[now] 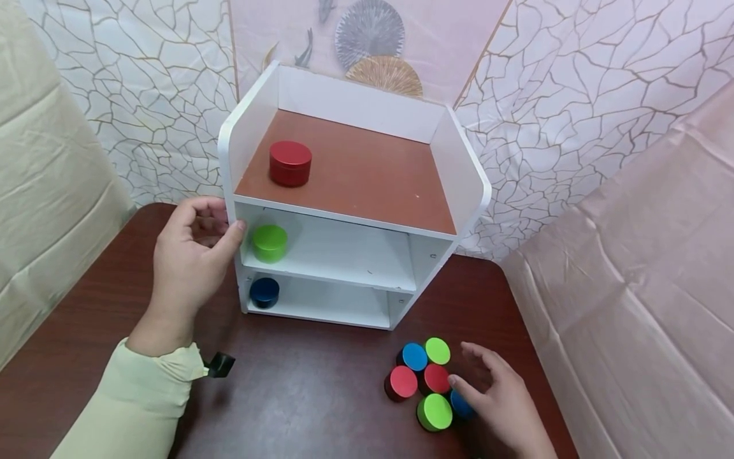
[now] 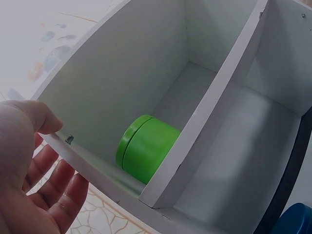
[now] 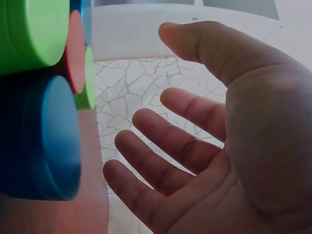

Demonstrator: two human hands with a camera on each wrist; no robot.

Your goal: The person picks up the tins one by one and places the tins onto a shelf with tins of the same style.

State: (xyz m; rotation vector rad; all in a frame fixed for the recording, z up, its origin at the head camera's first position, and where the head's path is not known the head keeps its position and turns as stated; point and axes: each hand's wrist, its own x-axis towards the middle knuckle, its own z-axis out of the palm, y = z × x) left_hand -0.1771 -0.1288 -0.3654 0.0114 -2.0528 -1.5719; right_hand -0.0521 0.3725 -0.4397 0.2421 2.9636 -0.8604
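A white shelf unit [image 1: 338, 280] stands on the table with its brown top board raised at the back. My left hand [image 1: 192, 248] holds its left side panel, thumb at the front edge and fingers along the outside. Near that side sit a red round tin [image 1: 290, 164] on top, a green tin [image 2: 148, 148] on the middle shelf and a dark blue tin [image 1: 264, 292] at the bottom. My right hand [image 1: 499, 398], fingers spread and holding nothing, hovers beside a blue tin [image 3: 58, 141] at the edge of a cluster of tins.
The cluster holds several lidded tins: a blue one [image 1: 413, 356], a green one [image 1: 438, 350], two red ones, the left [image 1: 401, 382] and the right [image 1: 437, 378], and a nearer green one [image 1: 434, 412]. Patterned cloth [image 1: 602, 95] hangs behind the table [image 1: 298, 395].
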